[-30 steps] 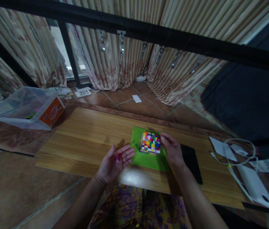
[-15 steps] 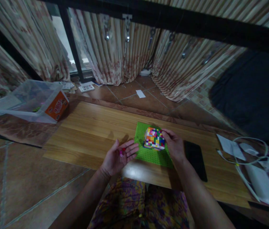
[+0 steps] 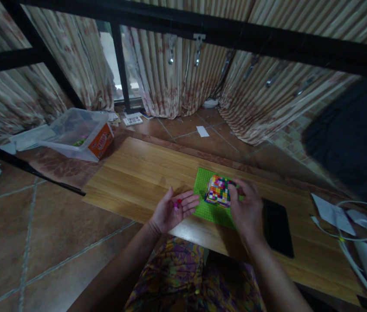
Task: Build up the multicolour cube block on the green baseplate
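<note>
My left hand (image 3: 172, 211) lies palm up with its fingers stretched out, left of the green baseplate (image 3: 204, 213). A few tiny red and magenta toy bricks (image 3: 177, 205) rest on its palm and finger bases. On the baseplate stands a low block of many-coloured toy bricks (image 3: 217, 190). At the block's right side is my right hand (image 3: 247, 208), thumb and fingers curled together over its edge. Whatever is between those fingertips is too small and partly hidden to make out.
A black tablet-like slab (image 3: 277, 227) lies on the wooden table (image 3: 138, 173) beside my right forearm. White cables (image 3: 342, 238) and papers are at the far right. A clear plastic bin (image 3: 73, 125) with an orange label stands beyond the table's left end.
The view has swung left, so everything sits further right. My right hand's fingers have curled more and shifted slightly off the block's right edge. The left hand keeps its flat pose.
</note>
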Available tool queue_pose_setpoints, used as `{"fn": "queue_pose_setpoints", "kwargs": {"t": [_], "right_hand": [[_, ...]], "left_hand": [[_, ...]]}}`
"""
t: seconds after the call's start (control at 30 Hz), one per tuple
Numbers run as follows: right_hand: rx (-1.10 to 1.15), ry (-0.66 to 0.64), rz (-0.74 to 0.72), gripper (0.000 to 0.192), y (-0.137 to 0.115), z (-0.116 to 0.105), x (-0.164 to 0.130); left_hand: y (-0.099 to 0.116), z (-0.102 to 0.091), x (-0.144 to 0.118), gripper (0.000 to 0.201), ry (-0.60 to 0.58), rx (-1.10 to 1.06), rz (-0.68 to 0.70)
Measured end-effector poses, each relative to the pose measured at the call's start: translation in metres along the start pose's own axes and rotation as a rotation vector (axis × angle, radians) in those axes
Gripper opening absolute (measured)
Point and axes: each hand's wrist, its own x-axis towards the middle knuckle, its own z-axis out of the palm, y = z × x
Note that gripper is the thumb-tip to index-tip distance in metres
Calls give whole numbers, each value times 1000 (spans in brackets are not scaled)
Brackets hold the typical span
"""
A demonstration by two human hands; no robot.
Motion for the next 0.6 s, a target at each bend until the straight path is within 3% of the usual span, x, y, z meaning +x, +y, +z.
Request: {"fn": "queue_pose_setpoints", "kwargs": {"t": [0.13,0.2,0.33,0.6], "right_hand": [[114,-313,-212,23,-41,23,-36],[79,-424,-238,24,-50,39,-50],[-46,-434,-212,21,-54,62,-63],[-66,-414,-124,12,-58,69,-63]], "left_hand": [[0,-3,0,71,-11,-29,-4],[0,-5,-1,66,-21,-44,-1],[0,-7,-2,62,-42,-19,-2],[1,-7,0,62,-40,34,-8]]}}
